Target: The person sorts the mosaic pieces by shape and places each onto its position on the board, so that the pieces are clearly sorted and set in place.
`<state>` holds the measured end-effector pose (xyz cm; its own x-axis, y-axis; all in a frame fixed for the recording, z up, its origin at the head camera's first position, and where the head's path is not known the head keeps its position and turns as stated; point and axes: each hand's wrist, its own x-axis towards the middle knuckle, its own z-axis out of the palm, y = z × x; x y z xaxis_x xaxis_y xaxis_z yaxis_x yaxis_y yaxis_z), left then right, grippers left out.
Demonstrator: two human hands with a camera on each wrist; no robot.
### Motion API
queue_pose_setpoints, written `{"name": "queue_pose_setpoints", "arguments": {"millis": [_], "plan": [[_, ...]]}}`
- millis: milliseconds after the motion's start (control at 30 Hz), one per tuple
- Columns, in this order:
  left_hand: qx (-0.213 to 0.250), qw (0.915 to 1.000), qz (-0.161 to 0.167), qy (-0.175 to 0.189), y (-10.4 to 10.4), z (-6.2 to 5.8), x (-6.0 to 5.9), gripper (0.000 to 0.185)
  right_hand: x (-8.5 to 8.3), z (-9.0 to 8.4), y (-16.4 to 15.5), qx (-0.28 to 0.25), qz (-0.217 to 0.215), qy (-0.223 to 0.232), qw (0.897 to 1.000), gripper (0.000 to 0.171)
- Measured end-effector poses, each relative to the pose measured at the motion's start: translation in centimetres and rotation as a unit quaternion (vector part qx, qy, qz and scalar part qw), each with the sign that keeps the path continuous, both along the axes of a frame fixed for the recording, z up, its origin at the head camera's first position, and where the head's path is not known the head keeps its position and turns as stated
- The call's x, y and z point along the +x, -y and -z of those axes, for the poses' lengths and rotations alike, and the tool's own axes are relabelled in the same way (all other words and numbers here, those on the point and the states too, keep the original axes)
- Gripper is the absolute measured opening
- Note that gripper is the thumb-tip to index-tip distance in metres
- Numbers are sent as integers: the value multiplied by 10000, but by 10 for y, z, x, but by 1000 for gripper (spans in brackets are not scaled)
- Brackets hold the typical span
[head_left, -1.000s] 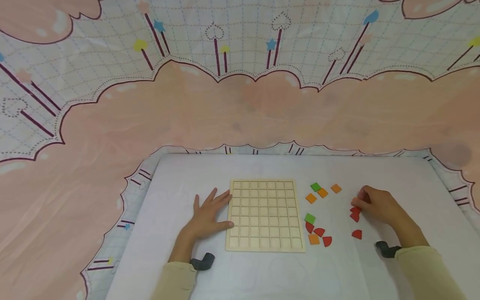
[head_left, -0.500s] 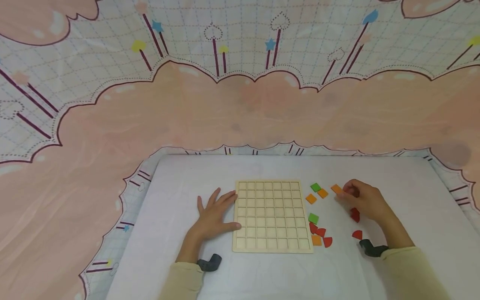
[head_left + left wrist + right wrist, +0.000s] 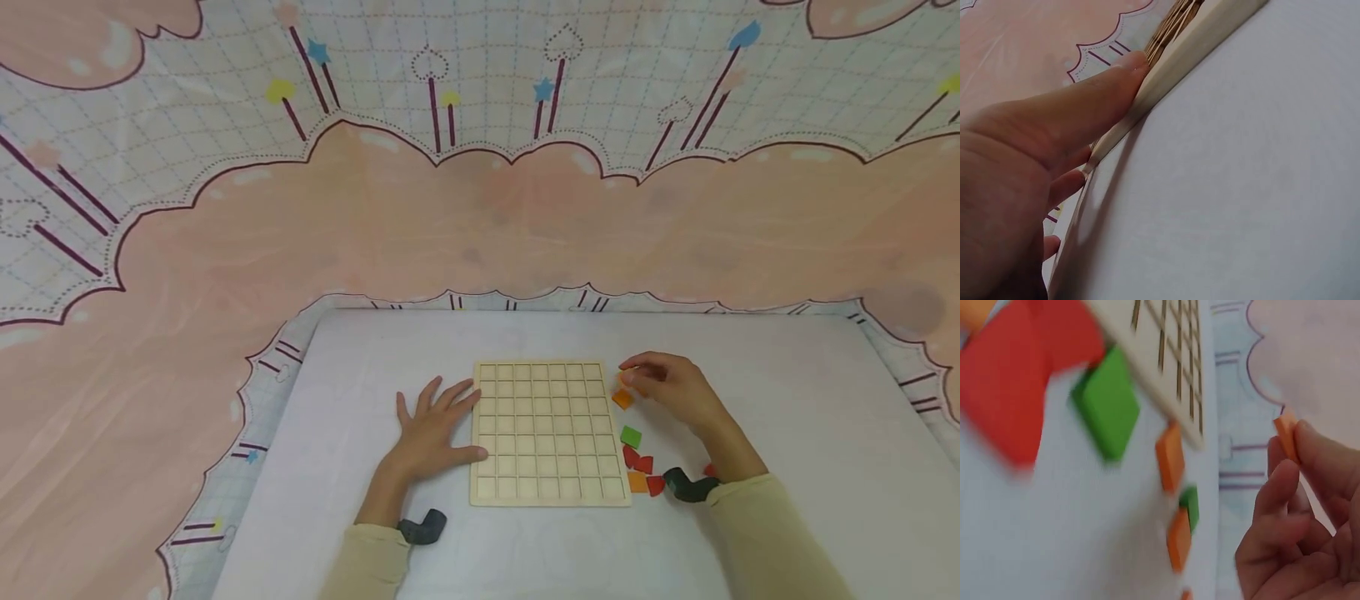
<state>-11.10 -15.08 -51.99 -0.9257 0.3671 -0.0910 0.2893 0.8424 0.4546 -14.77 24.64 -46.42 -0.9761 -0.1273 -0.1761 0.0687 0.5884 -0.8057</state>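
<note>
1. The left hand (image 3: 431,429) lies flat on the white table (image 3: 787,392), fingers straight and spread, the thumb and fingertips touching the left edge of the wooden grid board (image 3: 549,433). It holds nothing.
2. The right hand (image 3: 671,392) hovers just past the board's upper right corner, its fingers curled in, pinching a small orange tile (image 3: 1286,439) between thumb and fingertips (the right wrist view shows this plainly; from the head view the tile is hidden by the fingers).
3. Just below that hand an orange square (image 3: 622,399) lies on the table, close beside the board's right edge.
4. Further toward the person sit a green square (image 3: 631,436), two red quarter-round pieces (image 3: 637,461), another orange square (image 3: 637,482) and one more red piece (image 3: 656,485), all loose beside the board's right side.
5. The board's cells all look bare.
</note>
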Motion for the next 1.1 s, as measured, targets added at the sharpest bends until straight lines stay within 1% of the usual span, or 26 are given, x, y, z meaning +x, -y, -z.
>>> {"name": "queue_pose_setpoints", "arguments": {"millis": [100, 200, 300, 367, 467, 533, 700, 800, 933, 1100], "plan": [[4, 9999, 83, -131, 2, 0, 1, 84, -3, 6, 14, -493, -12, 164, 9986, 38], [24, 9990, 201, -396, 4, 2, 0, 73, -5, 13, 29, -743, 46, 398, 9964, 35], [50, 9977, 286, -605, 7, 6, -3, 67, -7, 17, 46, -1089, 93, 651, 9919, 31], [61, 9976, 316, -616, 9, 7, -5, 67, -8, 18, 58, -1354, 91, 804, 9875, 28], [121, 9980, 293, -548, 11, 7, -8, 68, -11, 20, 74, -1667, -3, 901, 9819, 26], [204, 9977, 297, -583, 11, 6, -9, 68, -12, 22, 84, -1736, -81, 914, 9805, 24], [289, 9965, 374, -690, 10, 5, -10, 68, -14, 25, 105, -1496, -207, 667, 9863, 21], [218, 9968, 384, -661, 10, 4, -10, 68, -16, 26, 117, -1493, -224, 692, 9861, 20], [154, 9972, 340, -644, 10, 4, -10, 68, -20, 26, 133, -1695, -174, 820, 9820, 20], [264, 9967, 318, -698, 11, 4, -9, 67, -24, 30, 151, -1996, -83, 877, 9759, 18]]}}
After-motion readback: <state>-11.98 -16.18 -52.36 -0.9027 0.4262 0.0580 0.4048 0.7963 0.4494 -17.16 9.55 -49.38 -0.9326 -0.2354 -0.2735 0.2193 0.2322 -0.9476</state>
